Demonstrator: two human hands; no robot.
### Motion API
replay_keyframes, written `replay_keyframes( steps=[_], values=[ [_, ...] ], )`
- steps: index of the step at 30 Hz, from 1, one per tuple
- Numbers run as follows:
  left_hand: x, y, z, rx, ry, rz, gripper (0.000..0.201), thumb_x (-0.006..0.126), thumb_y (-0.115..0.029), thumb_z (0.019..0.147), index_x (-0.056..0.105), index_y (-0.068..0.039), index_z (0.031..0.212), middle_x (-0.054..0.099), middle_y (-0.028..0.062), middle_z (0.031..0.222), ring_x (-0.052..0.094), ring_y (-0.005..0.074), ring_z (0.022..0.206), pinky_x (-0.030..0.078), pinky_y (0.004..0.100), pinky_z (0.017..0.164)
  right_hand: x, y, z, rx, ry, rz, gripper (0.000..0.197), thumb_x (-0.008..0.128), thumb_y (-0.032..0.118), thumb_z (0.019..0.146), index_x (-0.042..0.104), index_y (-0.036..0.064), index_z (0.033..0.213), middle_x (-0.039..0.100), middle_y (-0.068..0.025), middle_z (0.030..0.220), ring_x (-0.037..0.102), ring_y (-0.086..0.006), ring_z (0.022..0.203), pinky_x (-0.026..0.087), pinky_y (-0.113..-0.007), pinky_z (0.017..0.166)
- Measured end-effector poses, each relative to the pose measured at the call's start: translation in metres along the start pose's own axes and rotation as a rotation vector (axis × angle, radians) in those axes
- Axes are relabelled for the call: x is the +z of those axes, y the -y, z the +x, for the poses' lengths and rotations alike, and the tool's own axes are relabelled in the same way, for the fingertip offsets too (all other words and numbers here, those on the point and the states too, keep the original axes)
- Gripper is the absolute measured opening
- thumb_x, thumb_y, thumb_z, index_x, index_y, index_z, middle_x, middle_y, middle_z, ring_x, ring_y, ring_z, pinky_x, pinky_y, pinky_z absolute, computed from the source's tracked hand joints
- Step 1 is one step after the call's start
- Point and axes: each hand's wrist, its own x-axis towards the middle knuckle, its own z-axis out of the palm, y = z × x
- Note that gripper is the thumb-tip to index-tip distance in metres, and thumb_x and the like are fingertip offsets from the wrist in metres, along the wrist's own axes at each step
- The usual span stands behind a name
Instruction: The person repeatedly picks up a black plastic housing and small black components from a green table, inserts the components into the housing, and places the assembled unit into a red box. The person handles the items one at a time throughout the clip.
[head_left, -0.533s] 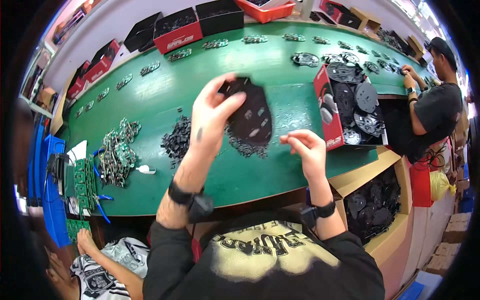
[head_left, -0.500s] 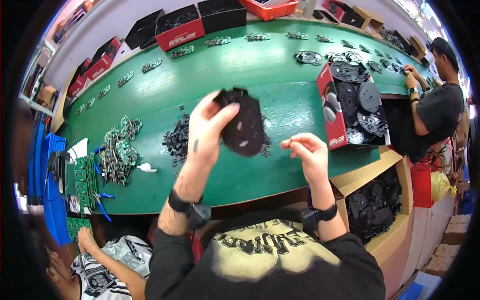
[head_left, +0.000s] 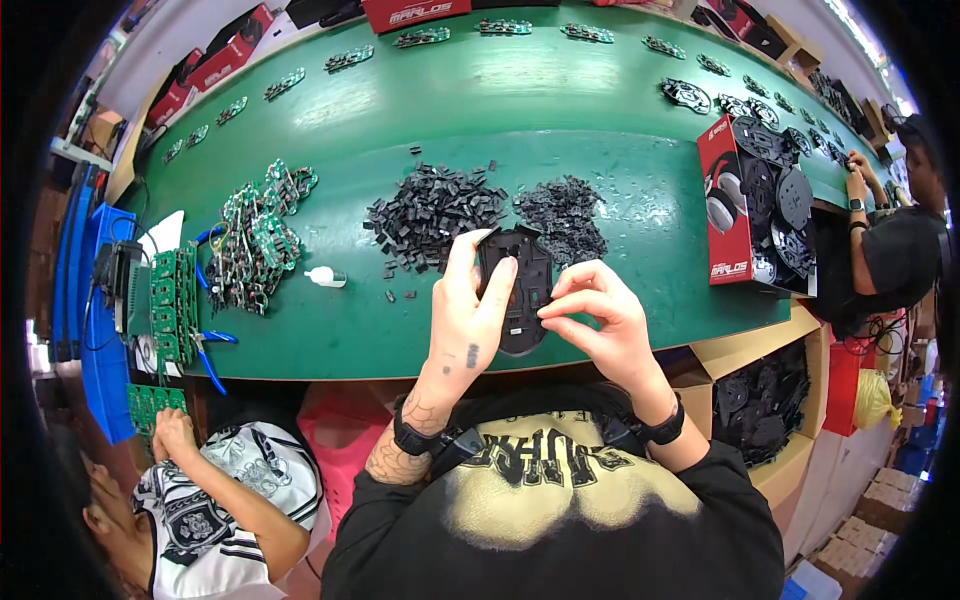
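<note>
The black shell (head_left: 522,290) lies lengthwise, pointing away across the table.

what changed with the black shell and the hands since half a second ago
The left hand has brought the black shell down toward the table's near edge, and the right hand, free before, has closed in and now pinches at it. The heaps of small black parts stayed put.
</note>
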Motion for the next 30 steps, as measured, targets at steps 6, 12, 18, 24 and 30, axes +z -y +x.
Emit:
replay_keyframes(
  steps=[6,12,18,24,30],
  values=[
    [0.0,-0.001,-0.002,0.035,-0.049,-0.006,0.026,0.055,-0.007,0.096,0.049,-0.001,0.121,0.063,0.0038,0.093,0.056,0.0065,0.075,0.048,0.0229,0.064,0.006,0.005,0.002,-0.052,-0.013,-0.119,0.018,0.076,-0.002,0.072,0.072,0.0053,0.088,0.06,-0.0058,0.092,0.06,-0.0181,0.085,0.049,-0.029,0.075],
    [-0.002,-0.002,-0.006,0.088,-0.067,0.057,0.026,0.056,-0.008,0.097,0.049,0.0,0.12,0.062,0.0036,0.091,0.055,0.0065,0.074,0.047,0.0231,0.064,0.009,0.009,0.002,-0.053,-0.029,-0.15,0.017,0.075,-0.003,0.072,0.071,0.0047,0.087,0.06,-0.0061,0.091,0.061,-0.018,0.082,0.05,-0.028,0.071],
    [-0.007,-0.006,-0.01,0.091,-0.095,0.056,0.026,0.057,-0.009,0.097,0.049,0.001,0.12,0.062,0.0037,0.088,0.055,0.0067,0.071,0.047,0.0233,0.062,0.014,0.009,0.001,-0.083,-0.01,-0.183,0.018,0.074,-0.004,0.072,0.071,0.0047,0.087,0.061,-0.0068,0.09,0.061,-0.0184,0.082,0.05,-0.029,0.071],
    [-0.012,-0.001,-0.014,0.109,-0.144,0.112,0.026,0.057,-0.009,0.096,0.05,0.0,0.12,0.062,0.0032,0.081,0.054,0.0068,0.067,0.046,0.0242,0.06,0.021,0.009,0.002,-0.118,0.003,-0.23,0.018,0.074,-0.004,0.072,0.071,0.004,0.087,0.061,-0.0071,0.09,0.061,-0.0192,0.084,0.05,-0.03,0.073],
    [-0.019,0.0,-0.019,0.097,-0.157,0.111,0.027,0.057,-0.009,0.096,0.05,0.001,0.12,0.062,0.0036,0.083,0.055,0.0074,0.067,0.047,0.0248,0.06,0.03,0.008,0.0,0.064,-0.02,0.005,0.018,0.074,-0.004,0.072,0.07,0.0037,0.088,0.06,-0.0068,0.089,0.061,-0.0189,0.082,0.05,-0.029,0.072]
  ],
)
